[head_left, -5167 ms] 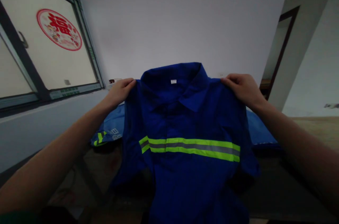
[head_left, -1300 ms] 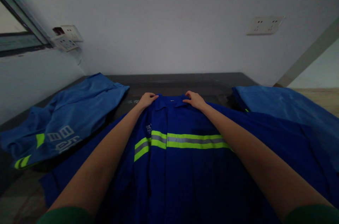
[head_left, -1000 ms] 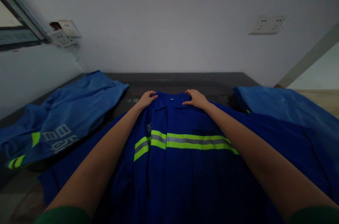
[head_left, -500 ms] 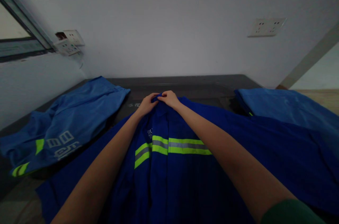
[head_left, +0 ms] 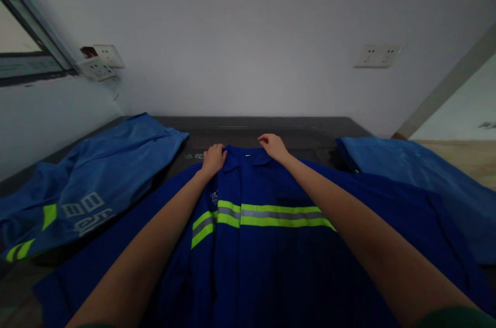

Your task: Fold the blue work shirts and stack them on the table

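While the dark blue work shirt with a yellow-green and grey reflective band [head_left: 248, 245] lies front-up on the dark grey table [head_left: 302, 129], its collar [head_left: 242, 155] is being dressed at the far end, as seen from the single head view. The left hand [head_left: 214, 158] is curled over the left collar point, fingers bent and pressed onto the cloth; whether fabric is actually pinched cannot be told. The right hand [head_left: 273, 145] rests with loosely bent fingers on the right side of the collar, touching it rather than clearly gripping.

The step is judged to be done well if both collar points are drawn outward evenly and pressed flat, so that the button placket stays straight down the middle and no crease is trapped beneath.

The shirt's long axis runs from the viewer toward the pale wall [head_left: 248, 33], collar away, hem near and out of frame. The reflective band crosses that axis, roughly level.

A lighter blue printed garment [head_left: 89, 183] lies well apart on the left, and another lighter blue garment [head_left: 411, 173] on the right, its edge beside the shirt's sleeve.
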{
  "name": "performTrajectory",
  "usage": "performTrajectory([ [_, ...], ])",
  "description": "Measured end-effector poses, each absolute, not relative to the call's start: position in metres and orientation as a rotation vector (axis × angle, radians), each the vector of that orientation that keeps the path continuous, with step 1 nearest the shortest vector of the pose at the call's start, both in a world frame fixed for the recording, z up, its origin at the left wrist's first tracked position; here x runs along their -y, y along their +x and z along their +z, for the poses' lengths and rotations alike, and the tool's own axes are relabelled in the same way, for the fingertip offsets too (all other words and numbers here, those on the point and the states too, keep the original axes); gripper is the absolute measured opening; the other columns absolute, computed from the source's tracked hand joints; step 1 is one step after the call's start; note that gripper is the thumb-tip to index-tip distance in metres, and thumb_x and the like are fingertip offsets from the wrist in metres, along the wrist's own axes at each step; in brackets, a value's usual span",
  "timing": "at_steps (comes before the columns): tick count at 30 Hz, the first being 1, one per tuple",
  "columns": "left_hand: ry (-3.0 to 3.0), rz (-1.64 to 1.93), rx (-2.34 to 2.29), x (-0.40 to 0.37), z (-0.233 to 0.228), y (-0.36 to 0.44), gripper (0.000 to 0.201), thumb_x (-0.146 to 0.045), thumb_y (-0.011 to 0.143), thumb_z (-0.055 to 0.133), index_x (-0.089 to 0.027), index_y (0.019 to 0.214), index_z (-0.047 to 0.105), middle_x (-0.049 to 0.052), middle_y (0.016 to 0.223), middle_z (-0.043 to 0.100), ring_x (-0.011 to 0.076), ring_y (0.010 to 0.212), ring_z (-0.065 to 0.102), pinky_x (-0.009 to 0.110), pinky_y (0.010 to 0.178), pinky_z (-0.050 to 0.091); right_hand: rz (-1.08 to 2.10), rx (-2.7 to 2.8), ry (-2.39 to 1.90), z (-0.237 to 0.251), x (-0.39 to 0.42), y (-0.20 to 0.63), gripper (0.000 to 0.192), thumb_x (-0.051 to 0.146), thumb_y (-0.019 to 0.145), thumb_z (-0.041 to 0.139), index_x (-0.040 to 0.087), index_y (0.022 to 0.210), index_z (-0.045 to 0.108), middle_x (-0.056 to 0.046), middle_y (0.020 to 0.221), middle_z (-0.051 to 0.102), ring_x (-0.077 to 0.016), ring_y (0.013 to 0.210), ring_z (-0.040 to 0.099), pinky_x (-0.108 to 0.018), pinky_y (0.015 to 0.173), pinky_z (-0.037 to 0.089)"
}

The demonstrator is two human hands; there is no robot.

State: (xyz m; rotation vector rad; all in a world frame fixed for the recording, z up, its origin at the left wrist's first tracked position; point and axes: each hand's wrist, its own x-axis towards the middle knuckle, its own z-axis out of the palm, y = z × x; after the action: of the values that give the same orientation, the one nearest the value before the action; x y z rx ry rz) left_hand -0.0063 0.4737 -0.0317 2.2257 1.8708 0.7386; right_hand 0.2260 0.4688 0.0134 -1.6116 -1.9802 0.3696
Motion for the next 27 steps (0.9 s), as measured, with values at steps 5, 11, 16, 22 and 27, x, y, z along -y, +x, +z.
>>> performTrajectory([
  [5,2.576,0.669,-1.844,-0.453,-0.030,0.002,0.046,-0.027,0.087,0.048,-0.016,0.132,0.047,0.015,0.135,0.048,0.0299,0.124,0.044,0.043,0.103,0.035,0.226,2.211,-1.636,-0.005,-0.434,0.255,0.037,0.029,0.086,0.060,0.013,0.120,0.062,-0.016,0.126,0.058,-0.0268,0.120,0.053,-0.038,0.104,0.039],
  [11,2.605,0.258,-1.561,-0.451,-0.040,-0.008,0.069,-0.049,0.091,0.037,-0.008,0.146,0.028,0.019,0.154,0.022,0.0290,0.142,0.020,0.045,0.113,0.022,0.180,2.457,-1.655,-0.034,-0.416,0.255,0.068,0.049,0.093,0.043,0.008,0.145,0.033,-0.020,0.154,0.020,-0.0311,0.142,0.020,-0.048,0.112,0.025],
  [16,2.514,0.162,-1.646,-0.450,-0.043,-0.004,0.077,-0.061,0.090,0.031,-0.011,0.149,0.023,0.015,0.156,0.015,0.0283,0.144,0.012,0.049,0.114,0.015,0.221,2.486,-1.719,-0.040,-0.418,0.262,0.067,0.056,0.094,0.029,0.020,0.150,0.024,-0.009,0.157,0.011,-0.0287,0.144,0.013,-0.053,0.114,0.015],
  [22,2.400,0.495,-1.698,-0.443,-0.038,0.000,0.065,-0.050,0.091,0.038,-0.014,0.145,0.032,0.014,0.154,0.025,0.0266,0.143,0.021,0.047,0.114,0.019,0.108,2.467,-1.677,-0.038,-0.410,0.261,0.058,0.050,0.096,0.030,0.023,0.148,0.030,-0.007,0.157,0.015,-0.0274,0.144,0.014,-0.052,0.114,0.019],
  [27,2.227,0.913,-1.776,-0.408,-0.006,-0.055,0.047,-0.026,0.086,0.041,-0.007,0.128,0.050,0.016,0.134,0.053,0.0212,0.128,0.045,0.035,0.110,0.031,-0.068,2.340,-1.577,-0.025,-0.386,0.257,0.051,0.039,0.095,0.039,0.017,0.142,0.041,-0.011,0.153,0.028,-0.0269,0.143,0.020,-0.052,0.112,0.025],
])
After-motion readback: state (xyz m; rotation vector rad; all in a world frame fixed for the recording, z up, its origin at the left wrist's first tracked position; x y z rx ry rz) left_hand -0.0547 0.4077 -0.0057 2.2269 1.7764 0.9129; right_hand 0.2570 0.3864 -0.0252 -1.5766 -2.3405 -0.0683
